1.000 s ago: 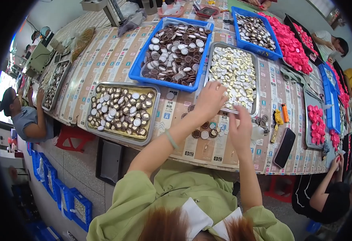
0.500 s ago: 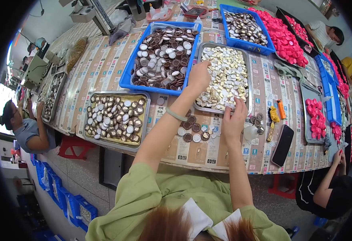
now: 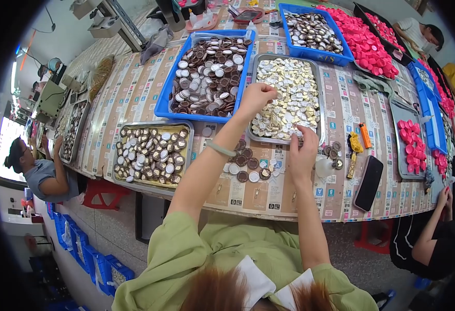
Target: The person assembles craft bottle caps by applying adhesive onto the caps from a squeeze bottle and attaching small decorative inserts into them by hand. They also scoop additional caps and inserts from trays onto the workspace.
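Note:
My left hand, with a pale bangle on its wrist, hovers over the metal tray of small gold-and-white pieces. Its thumb and fingertips are pinched together; what they hold is too small to make out. At the tray's near right edge is my right hand, its fingers curled together by the gold pieces. Something small and pale shows at those fingertips, but its kind is unclear. Brown round caps and white discs lie on the table just below the tray.
A blue bin of brown and white caps stands left of the tray, with a second metal tray of gold-topped caps nearer. To the right lie a phone, an orange lighter and a small bottle. Co-workers sit at both sides.
My left hand has shifted slightly down over the gold pieces, its fingertips now pinched in view. My right hand's fingers have drawn closer together at the tray's near edge.

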{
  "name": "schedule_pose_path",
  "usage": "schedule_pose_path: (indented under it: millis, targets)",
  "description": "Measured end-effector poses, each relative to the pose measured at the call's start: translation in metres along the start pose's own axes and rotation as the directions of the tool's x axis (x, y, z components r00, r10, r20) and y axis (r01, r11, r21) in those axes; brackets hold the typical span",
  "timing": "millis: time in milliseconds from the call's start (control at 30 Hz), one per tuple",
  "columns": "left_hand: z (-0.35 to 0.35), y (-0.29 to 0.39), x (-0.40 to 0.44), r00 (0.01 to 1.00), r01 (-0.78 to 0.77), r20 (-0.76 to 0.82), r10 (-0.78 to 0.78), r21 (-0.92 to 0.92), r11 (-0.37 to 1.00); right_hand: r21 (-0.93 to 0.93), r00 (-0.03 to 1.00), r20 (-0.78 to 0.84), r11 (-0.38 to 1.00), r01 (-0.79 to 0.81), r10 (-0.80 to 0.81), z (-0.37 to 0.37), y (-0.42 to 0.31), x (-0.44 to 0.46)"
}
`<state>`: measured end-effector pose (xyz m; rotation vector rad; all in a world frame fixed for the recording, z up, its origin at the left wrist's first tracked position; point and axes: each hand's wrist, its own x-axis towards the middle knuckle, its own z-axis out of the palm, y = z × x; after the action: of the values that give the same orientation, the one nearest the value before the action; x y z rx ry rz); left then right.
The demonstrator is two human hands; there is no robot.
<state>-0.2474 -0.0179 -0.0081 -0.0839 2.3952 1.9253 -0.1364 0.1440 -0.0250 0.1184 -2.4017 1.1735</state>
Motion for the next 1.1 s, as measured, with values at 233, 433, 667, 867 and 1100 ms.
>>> schedule_pose_path:
  millis: [233, 433, 667, 867, 1100]
  targets:
    - [-0.001, 0.018, -0.061, 0.897, 0.39, 0.356, -0.263, -0.356, 0.849, 0.711, 0.906, 0.263, 0.567, -0.415, 0.333, 0.005, -0.01, 0.013]
    - [-0.006, 0.011, -0.077, 0.922, 0.378, 0.242, -0.301, -0.399, 0.835, 0.456, 0.977, 0.154, 0.867, -0.203, 0.148, 0.016, -0.012, 0.016]
    - [-0.002, -0.004, -0.075, 0.966, 0.258, 0.149, -0.212, -0.476, 0.841, 0.602, 0.945, 0.282, 0.737, -0.308, 0.165, 0.024, -0.023, 0.017]
    - [0.004, -0.016, -0.071, 0.951, 0.303, 0.253, -0.178, -0.652, 0.695, 0.639, 0.817, 0.561, 0.558, -0.529, 0.133, 0.02, -0.013, 0.029]
    - [0.012, -0.003, -0.08, 0.982, -0.013, 0.169, 0.083, -0.379, 0.925, 0.786, 0.748, 0.548, 0.076, -0.614, 0.375, 0.024, -0.008, 0.029]
